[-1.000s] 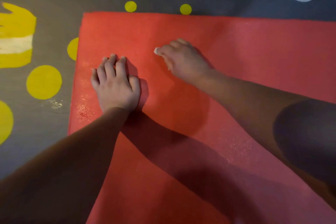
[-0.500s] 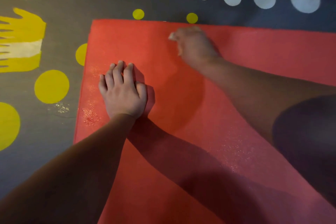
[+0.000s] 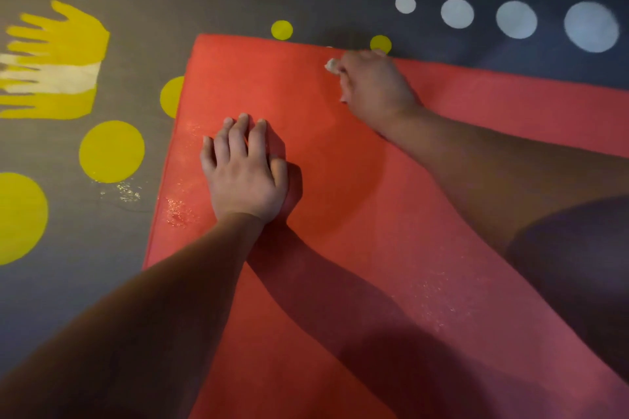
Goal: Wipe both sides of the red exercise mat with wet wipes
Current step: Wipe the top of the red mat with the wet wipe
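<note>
The red exercise mat (image 3: 258, 78) lies flat on the floor and fills the lower right of the view. My left hand (image 3: 243, 170) rests palm down on it near its left edge, fingers together, holding nothing. My right hand (image 3: 372, 87) is at the mat's far edge, closed around a white wet wipe (image 3: 331, 65); only a small corner of the wipe pokes out past the fingers. Wet, glistening patches show on the mat beside my left hand and near my right forearm.
The mat lies on a dark grey floor (image 3: 112, 241) painted with yellow and white dots and a yellow hand print (image 3: 58, 58). A small wet spot (image 3: 122, 194) glints on the floor just left of the mat. My knee (image 3: 575, 269) is at the right.
My right hand with the wipe has slid away from me, from the middle of the mat to its far edge. My left hand has stayed pressed in place.
</note>
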{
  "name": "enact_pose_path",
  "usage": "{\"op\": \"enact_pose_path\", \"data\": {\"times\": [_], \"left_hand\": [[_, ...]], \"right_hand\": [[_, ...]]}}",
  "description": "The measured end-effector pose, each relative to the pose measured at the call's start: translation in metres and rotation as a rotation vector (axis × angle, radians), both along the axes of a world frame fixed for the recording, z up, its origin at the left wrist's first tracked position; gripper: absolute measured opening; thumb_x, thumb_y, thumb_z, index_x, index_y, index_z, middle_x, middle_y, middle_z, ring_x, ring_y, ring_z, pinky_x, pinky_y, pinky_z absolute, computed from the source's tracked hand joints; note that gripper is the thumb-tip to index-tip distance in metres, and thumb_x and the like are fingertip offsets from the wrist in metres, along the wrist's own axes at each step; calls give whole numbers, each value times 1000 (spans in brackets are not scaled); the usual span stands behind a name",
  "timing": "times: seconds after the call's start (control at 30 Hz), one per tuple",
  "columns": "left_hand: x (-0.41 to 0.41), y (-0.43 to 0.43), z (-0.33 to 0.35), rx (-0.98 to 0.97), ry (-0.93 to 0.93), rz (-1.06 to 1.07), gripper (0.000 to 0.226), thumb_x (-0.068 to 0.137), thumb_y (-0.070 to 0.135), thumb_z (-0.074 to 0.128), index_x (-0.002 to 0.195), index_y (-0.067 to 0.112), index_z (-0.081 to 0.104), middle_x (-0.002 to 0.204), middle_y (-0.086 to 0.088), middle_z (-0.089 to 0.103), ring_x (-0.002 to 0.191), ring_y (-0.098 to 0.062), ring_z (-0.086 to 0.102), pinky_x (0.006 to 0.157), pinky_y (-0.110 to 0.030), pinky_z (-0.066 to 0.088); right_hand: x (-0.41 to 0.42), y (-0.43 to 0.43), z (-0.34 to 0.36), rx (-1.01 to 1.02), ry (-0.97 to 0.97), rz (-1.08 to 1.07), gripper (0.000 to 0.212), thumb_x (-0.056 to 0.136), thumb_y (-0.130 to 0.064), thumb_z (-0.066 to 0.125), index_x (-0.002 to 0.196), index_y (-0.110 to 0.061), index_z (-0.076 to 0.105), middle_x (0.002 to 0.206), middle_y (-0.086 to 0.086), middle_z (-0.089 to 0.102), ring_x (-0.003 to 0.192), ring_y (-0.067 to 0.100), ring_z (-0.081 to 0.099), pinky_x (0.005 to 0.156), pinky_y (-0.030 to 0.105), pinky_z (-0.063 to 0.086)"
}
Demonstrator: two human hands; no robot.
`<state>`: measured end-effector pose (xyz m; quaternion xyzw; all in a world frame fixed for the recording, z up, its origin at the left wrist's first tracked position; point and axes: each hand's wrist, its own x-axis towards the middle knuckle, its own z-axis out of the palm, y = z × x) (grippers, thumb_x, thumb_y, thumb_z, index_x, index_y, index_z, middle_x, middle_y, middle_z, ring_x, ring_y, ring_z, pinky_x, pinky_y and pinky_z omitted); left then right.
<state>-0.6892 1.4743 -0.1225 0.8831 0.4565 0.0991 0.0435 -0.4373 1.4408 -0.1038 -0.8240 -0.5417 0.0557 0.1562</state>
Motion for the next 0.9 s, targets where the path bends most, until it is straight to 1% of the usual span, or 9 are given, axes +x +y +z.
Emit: {"op": "enact_pose_path", "data": {"times": [0.1, 0.17, 0.3, 0.43, 0.5, 0.57, 0.6, 0.77, 0.9], "left_hand": [[0, 2, 0, -9, 2, -6, 60, 87, 40, 44, 143, 20, 51, 154, -6, 44, 147, -30, 33, 120, -55, 20], [1, 2, 1, -6, 6, -3, 60, 86, 40, 44, 142, 20, 51, 154, -5, 44, 147, -29, 33, 120, -55, 20], [1, 0, 0, 13, 6, 0, 59, 86, 39, 46, 141, 20, 53, 153, -5, 46, 146, -29, 35, 120, -54, 22], [1, -1, 0, 24, -6, 5, 58, 86, 39, 46, 141, 20, 53, 152, -5, 47, 145, -29, 36, 119, -54, 23], [1, 0, -1, 28, -3, 6, 58, 87, 39, 47, 141, 21, 53, 153, -5, 47, 145, -28, 36, 119, -54, 23], [0, 0, -2, 20, 3, 3, 58, 87, 39, 47, 142, 21, 53, 153, -5, 46, 146, -28, 35, 120, -54, 22], [1, 0, -2, 24, 6, 1, 58, 87, 39, 47, 142, 21, 53, 153, -5, 46, 146, -29, 35, 120, -54, 22], [1, 1, -2, 50, 4, 1, 58, 87, 39, 48, 141, 20, 54, 152, -5, 48, 144, -29, 38, 119, -54, 24], [2, 1, -4, 45, 14, 2, 58, 87, 39, 48, 141, 21, 54, 152, -5, 47, 144, -29, 37, 119, -53, 24]], "right_hand": [[25, 9, -2, -82, -78, -285, 27, 88, -18, 49, 106, -10, 67, 103, 16, 69, 98, 37, 62, 84, 40, 44], [14, 24, -1, -78, -64, -363, 28, 89, -13, 46, 106, -7, 67, 106, 18, 68, 101, 37, 61, 86, 39, 44], [-41, 41, 4, -12, 9, -138, 25, 90, -9, 45, 102, -1, 66, 101, 22, 68, 97, 39, 63, 89, 42, 44], [-57, 9, -6, 32, 43, 229, 32, 94, -17, 50, 118, -5, 66, 92, 17, 67, 87, 37, 61, 86, 40, 43], [-37, 7, -5, 34, 2, 198, 34, 99, -29, 43, 105, -11, 72, 84, 15, 66, 80, 35, 59, 81, 41, 45], [-12, 18, -1, -32, -64, 13, 63, 99, -42, 20, 89, -8, 71, 83, 19, 67, 80, 37, 60, 81, 42, 41], [-4, 25, 1, -76, -91, -71, 67, 99, -43, 15, 90, -7, 71, 88, 20, 67, 84, 37, 59, 83, 42, 37], [-19, 44, 6, 43, 21, -79, 38, 100, -31, 39, 98, -7, 69, 97, 20, 68, 93, 39, 61, 88, 40, 40], [-26, 35, 5, 109, 75, -175, 34, 99, -38, 47, 110, -10, 62, 106, 18, 63, 95, 39, 60, 82, 43, 46]]}}
